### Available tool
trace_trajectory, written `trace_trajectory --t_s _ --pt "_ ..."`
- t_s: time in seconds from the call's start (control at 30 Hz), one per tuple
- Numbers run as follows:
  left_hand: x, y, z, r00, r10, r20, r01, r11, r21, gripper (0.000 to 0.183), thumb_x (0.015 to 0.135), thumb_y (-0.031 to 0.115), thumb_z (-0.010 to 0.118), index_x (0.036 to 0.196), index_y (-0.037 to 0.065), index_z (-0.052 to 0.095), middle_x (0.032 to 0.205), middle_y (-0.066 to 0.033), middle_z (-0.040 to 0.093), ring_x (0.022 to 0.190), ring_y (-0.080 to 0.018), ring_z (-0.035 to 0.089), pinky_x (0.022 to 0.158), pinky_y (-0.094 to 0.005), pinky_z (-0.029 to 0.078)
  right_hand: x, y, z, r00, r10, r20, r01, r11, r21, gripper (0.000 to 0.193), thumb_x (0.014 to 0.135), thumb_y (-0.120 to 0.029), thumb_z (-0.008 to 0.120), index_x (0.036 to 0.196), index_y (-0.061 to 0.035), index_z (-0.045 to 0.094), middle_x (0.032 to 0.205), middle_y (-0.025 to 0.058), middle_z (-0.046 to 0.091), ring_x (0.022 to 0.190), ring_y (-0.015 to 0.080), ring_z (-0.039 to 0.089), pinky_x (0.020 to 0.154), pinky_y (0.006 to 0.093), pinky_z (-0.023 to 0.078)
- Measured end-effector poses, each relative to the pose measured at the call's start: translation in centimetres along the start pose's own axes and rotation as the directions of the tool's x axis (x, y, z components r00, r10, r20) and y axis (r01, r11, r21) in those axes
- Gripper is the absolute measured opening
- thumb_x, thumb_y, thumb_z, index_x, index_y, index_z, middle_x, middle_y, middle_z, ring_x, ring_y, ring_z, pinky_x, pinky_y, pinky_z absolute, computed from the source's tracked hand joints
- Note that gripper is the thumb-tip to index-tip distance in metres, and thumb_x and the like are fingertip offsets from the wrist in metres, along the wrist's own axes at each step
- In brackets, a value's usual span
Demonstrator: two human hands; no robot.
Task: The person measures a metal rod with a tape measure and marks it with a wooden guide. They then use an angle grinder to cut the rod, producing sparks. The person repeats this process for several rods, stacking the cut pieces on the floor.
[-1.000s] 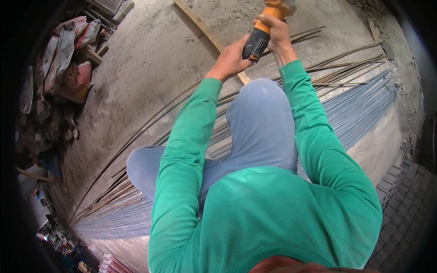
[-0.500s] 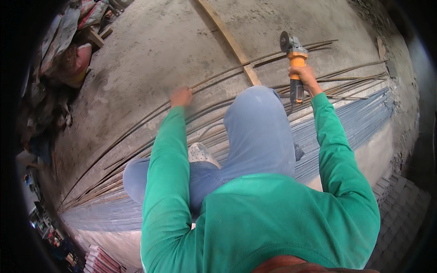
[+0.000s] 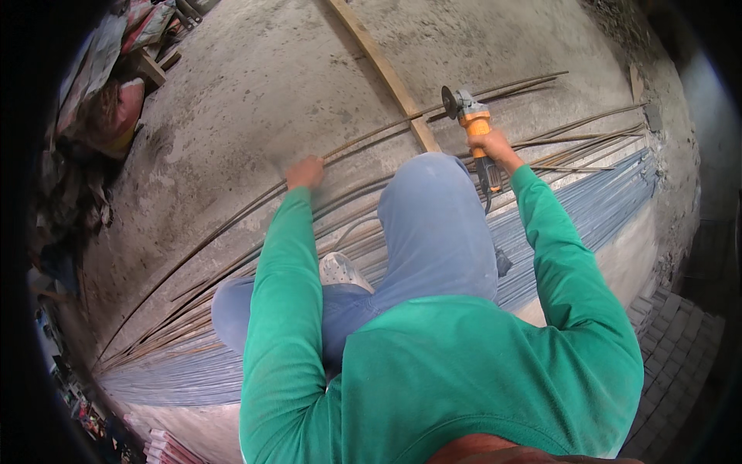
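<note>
My right hand (image 3: 491, 145) grips an orange and black angle grinder (image 3: 473, 127), its disc pointing up-left just above a long rusty steel rod (image 3: 363, 143) on the concrete floor (image 3: 263, 85). My left hand (image 3: 307, 172) reaches forward in a green sleeve and presses down on that same rod further left. My bent knee in blue trousers (image 3: 437, 216) sits between both arms. A white shoe (image 3: 342, 271) rests on the bundle of steel rods (image 3: 587, 197) below me.
A wooden plank (image 3: 382, 66) lies diagonally across the floor beyond the grinder. Piled sacks and debris (image 3: 100, 93) fill the upper left. Paving bricks (image 3: 680, 348) line the lower right. More rusty rods (image 3: 587, 131) fan out at right.
My left hand let go of the grinder a second ago and went down to the rod. My right hand lowered the grinder and has since shifted it slightly left toward the rod.
</note>
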State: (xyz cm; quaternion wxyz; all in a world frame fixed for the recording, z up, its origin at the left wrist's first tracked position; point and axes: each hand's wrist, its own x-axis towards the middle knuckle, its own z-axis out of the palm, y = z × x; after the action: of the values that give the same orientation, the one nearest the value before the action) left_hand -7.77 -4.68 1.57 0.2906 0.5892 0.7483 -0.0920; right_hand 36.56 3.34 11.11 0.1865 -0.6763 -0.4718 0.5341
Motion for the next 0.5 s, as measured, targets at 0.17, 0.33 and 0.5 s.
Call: trace_trajectory --t_s 0.17,0.33,0.5 --pt "-0.4 0.3 -0.2 1.000 -0.012 -0.004 0.012 1.000 -0.001 0.043 0.096 0.037 0.037 0.116 0.006 0.060 0.117 -0.0168 0.063 0.108 -0.0368 0.059 0.090 -0.0508 0.044 0.0 1.2 0.6 0.999 0.010 0.050 -0.011 1.000 0.010 0.033 0.066 -0.012 0.075 0.093 0.0006 0.059 0.075 0.0049 0.061 0.063 0.0161 0.059 0.059 0.0310 0.049" --pt "-0.4 0.2 0.0 1.000 -0.006 -0.021 0.006 1.000 0.021 0.043 0.096 0.038 0.037 0.115 0.006 0.061 0.117 -0.0176 0.063 0.107 -0.0369 0.059 0.090 -0.0511 0.044 0.8 1.9 1.0 0.996 0.057 0.074 -0.055 0.998 -0.037 0.028 0.066 -0.013 0.075 0.086 0.0009 0.061 0.073 0.0053 0.062 0.062 0.0161 0.059 0.058 0.0309 0.048" --pt "-0.3 0.0 0.4 0.997 0.004 -0.077 -0.001 0.999 0.040 0.042 0.096 0.037 0.038 0.112 0.006 0.062 0.112 -0.0172 0.065 0.104 -0.0370 0.060 0.089 -0.0506 0.045 0.4 1.4 1.8 0.997 0.028 0.070 -0.026 0.999 -0.025 0.027 0.065 -0.011 0.070 0.087 0.0023 0.060 0.076 0.0060 0.062 0.065 0.0161 0.060 0.059 0.0304 0.049"
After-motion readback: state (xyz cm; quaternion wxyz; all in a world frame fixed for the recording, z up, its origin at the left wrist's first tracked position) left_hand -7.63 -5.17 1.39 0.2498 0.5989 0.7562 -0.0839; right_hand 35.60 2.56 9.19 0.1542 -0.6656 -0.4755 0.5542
